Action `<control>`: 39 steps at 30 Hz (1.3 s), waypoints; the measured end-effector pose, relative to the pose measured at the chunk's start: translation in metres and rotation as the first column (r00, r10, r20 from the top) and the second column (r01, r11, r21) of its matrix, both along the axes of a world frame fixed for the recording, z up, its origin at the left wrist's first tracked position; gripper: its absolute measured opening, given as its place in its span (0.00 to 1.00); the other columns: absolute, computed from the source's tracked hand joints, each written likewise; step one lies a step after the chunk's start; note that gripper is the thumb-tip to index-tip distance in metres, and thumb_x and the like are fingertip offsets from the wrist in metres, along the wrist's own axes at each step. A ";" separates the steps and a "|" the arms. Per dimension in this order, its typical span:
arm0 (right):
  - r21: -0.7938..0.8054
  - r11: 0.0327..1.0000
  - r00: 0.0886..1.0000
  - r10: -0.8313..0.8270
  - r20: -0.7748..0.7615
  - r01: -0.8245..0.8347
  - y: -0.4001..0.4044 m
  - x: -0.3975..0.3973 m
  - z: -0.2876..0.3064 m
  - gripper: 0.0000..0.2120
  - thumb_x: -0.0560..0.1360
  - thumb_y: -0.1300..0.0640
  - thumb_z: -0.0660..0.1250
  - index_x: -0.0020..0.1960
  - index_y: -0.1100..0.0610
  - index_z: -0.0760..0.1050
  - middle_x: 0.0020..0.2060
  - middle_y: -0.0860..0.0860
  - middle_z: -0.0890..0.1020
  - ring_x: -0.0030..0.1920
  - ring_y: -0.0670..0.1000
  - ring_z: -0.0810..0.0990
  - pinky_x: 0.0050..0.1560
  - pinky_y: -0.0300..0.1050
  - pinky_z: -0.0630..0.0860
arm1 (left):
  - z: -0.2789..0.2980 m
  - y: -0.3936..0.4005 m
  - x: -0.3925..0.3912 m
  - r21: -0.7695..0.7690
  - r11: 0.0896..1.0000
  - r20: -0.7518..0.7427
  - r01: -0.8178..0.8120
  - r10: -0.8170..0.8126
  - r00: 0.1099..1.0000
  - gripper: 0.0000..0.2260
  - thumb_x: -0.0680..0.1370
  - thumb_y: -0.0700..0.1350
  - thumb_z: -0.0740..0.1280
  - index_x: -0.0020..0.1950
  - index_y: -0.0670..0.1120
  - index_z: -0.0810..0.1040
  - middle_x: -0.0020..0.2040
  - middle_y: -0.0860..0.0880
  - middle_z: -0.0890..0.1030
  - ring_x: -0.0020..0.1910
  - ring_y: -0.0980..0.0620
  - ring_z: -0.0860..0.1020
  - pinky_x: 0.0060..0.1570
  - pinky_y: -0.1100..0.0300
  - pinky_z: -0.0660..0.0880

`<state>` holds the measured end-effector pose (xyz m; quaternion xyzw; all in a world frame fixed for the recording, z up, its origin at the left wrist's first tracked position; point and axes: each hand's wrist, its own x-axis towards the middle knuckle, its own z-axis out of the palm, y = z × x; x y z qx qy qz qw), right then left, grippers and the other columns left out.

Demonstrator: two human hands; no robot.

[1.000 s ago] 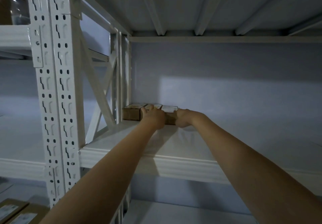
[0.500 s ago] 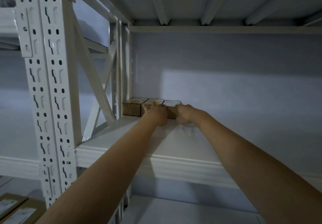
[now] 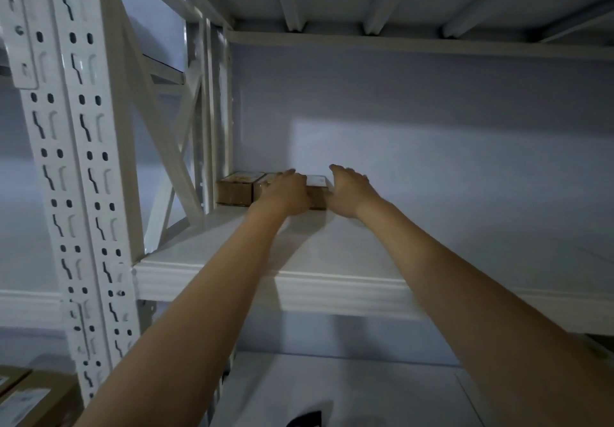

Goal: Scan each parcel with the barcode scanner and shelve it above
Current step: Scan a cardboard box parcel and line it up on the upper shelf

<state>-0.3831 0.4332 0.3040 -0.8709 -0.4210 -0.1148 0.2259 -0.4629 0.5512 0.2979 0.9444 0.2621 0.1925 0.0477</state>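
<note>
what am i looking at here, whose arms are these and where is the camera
There is no machine here. The one picture comes from a camera worn on a person's head, so you see that person's own two bare arms reaching up and forward.

They reach into a white metal rack. On the shelf, far back in its left corner, three small brown cardboard parcels sit side by side in a row: the left parcel, the middle parcel, mostly hidden, and the right parcel. Each shows a pale label on top.

The left hand lies over the middle parcel. The right hand is at the row's right end with fingers straight, beside the right parcel. Neither hand lifts anything.

At the bottom left corner, more labelled boxes lie lower down. No scanner can be made out for certain.
</note>
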 end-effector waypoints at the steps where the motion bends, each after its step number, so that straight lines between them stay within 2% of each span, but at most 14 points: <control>1: 0.002 1.000 1.000 -0.016 -0.007 0.016 -0.009 -0.004 0.001 0.27 0.79 0.55 0.63 0.76 0.59 0.61 0.70 0.58 0.71 0.71 0.59 0.67 0.76 0.57 0.59 | 0.002 -0.006 -0.003 -0.016 1.000 0.029 0.025 -0.025 0.999 0.25 0.80 0.49 0.58 0.77 0.46 0.61 0.78 0.43 0.59 0.76 0.42 0.59 0.74 0.44 0.59; 5: -0.003 0.999 0.999 -0.033 -0.018 0.033 -0.059 -0.013 -0.005 0.31 0.80 0.53 0.63 0.79 0.58 0.57 0.76 0.56 0.66 0.75 0.58 0.64 0.76 0.54 0.59 | -0.001 -0.043 -0.009 -0.053 0.987 0.135 0.150 -0.141 0.981 0.26 0.81 0.49 0.58 0.78 0.45 0.59 0.79 0.43 0.59 0.76 0.42 0.59 0.74 0.48 0.60; 9: 0.087 0.995 0.998 -0.044 -0.044 0.048 -0.124 -0.022 -0.020 0.32 0.80 0.51 0.63 0.80 0.55 0.57 0.77 0.55 0.65 0.76 0.58 0.64 0.76 0.54 0.61 | -0.009 -0.097 -0.017 -0.108 0.946 0.266 0.305 -0.268 0.926 0.26 0.81 0.47 0.60 0.78 0.45 0.60 0.76 0.45 0.65 0.75 0.47 0.63 0.71 0.57 0.61; 13: 0.185 0.981 0.998 -0.053 -0.042 0.060 -0.194 -0.030 -0.035 0.29 0.81 0.52 0.63 0.80 0.53 0.59 0.76 0.53 0.67 0.74 0.59 0.67 0.74 0.54 0.64 | -0.021 -0.170 -0.017 -0.082 0.907 0.347 0.412 -0.362 0.865 0.24 0.81 0.47 0.61 0.77 0.46 0.63 0.75 0.45 0.67 0.74 0.47 0.65 0.70 0.55 0.63; 17: 0.260 0.960 0.994 -0.096 -0.057 0.108 -0.277 -0.030 -0.050 0.28 0.81 0.54 0.64 0.79 0.54 0.61 0.72 0.55 0.73 0.66 0.60 0.75 0.69 0.54 0.69 | -0.034 -0.258 -0.004 -0.054 0.862 0.368 0.504 -0.452 0.812 0.24 0.81 0.47 0.61 0.77 0.47 0.64 0.75 0.46 0.68 0.73 0.48 0.67 0.70 0.56 0.64; 19: 0.299 0.944 0.990 -0.117 -0.085 0.137 -0.324 -0.026 -0.060 0.27 0.80 0.55 0.65 0.78 0.55 0.64 0.68 0.56 0.76 0.63 0.59 0.77 0.66 0.49 0.72 | -0.043 -0.303 0.005 -0.063 0.826 0.370 0.560 -0.502 0.782 0.23 0.80 0.46 0.62 0.76 0.48 0.66 0.74 0.47 0.69 0.71 0.48 0.69 0.68 0.58 0.65; 22: 0.336 0.919 0.973 -0.161 -0.164 0.208 -0.393 -0.012 -0.079 0.25 0.81 0.56 0.66 0.76 0.54 0.65 0.69 0.55 0.76 0.65 0.56 0.76 0.63 0.43 0.71 | -0.064 -0.369 0.022 -0.103 0.737 0.378 0.668 -0.592 0.712 0.20 0.80 0.44 0.63 0.73 0.49 0.71 0.70 0.47 0.74 0.68 0.49 0.72 0.63 0.66 0.64; 26: 0.287 0.898 0.922 -0.246 -0.300 0.333 -0.471 0.017 -0.115 0.25 0.82 0.56 0.64 0.78 0.55 0.63 0.72 0.56 0.72 0.69 0.55 0.73 0.69 0.46 0.70 | -0.103 -0.442 0.050 -0.176 0.654 0.325 0.736 -0.667 0.671 0.17 0.79 0.41 0.63 0.68 0.46 0.76 0.66 0.45 0.78 0.64 0.47 0.75 0.56 0.68 0.66; 28: 0.266 0.887 0.899 -0.280 -0.338 0.376 -0.500 0.031 -0.134 0.23 0.82 0.57 0.63 0.76 0.58 0.66 0.71 0.57 0.74 0.68 0.56 0.74 0.67 0.46 0.71 | -0.124 -0.468 0.069 -0.226 0.617 0.304 0.754 -0.691 0.656 0.15 0.79 0.40 0.63 0.65 0.44 0.78 0.62 0.43 0.80 0.61 0.46 0.77 0.52 0.67 0.67; 31: 0.249 0.859 0.866 -0.345 -0.362 0.447 -0.535 0.059 -0.163 0.20 0.81 0.58 0.64 0.73 0.55 0.69 0.68 0.56 0.76 0.65 0.56 0.75 0.57 0.39 0.69 | -0.156 -0.491 0.107 -0.309 0.610 0.252 0.730 -0.687 0.681 0.17 0.79 0.42 0.62 0.69 0.47 0.75 0.65 0.45 0.79 0.62 0.46 0.77 0.53 0.65 0.68; 35: 0.117 0.825 0.765 -0.446 -0.465 0.552 -0.569 0.105 -0.206 0.24 0.82 0.57 0.63 0.77 0.57 0.64 0.73 0.57 0.71 0.70 0.58 0.71 0.61 0.43 0.69 | -0.205 -0.502 0.162 -0.448 0.633 0.160 0.631 -0.637 0.754 0.21 0.80 0.46 0.62 0.74 0.48 0.70 0.70 0.45 0.75 0.66 0.46 0.74 0.62 0.61 0.69; 37: 0.062 0.816 0.719 -0.468 -0.514 0.575 -0.578 0.131 -0.228 0.21 0.82 0.59 0.62 0.74 0.58 0.68 0.70 0.59 0.73 0.65 0.58 0.74 0.60 0.45 0.70 | -0.232 -0.504 0.189 -0.520 0.638 0.121 0.568 -0.604 0.788 0.20 0.80 0.45 0.62 0.73 0.46 0.71 0.70 0.44 0.74 0.68 0.45 0.73 0.64 0.58 0.70; 39: 0.001 0.816 0.689 -0.488 -0.535 0.578 -0.581 0.157 -0.245 0.18 0.81 0.59 0.61 0.71 0.60 0.70 0.67 0.59 0.76 0.61 0.58 0.76 0.55 0.45 0.70 | -0.257 -0.504 0.214 -0.561 0.642 0.083 0.523 -0.584 0.807 0.18 0.80 0.44 0.61 0.70 0.44 0.73 0.68 0.42 0.76 0.66 0.43 0.74 0.62 0.57 0.72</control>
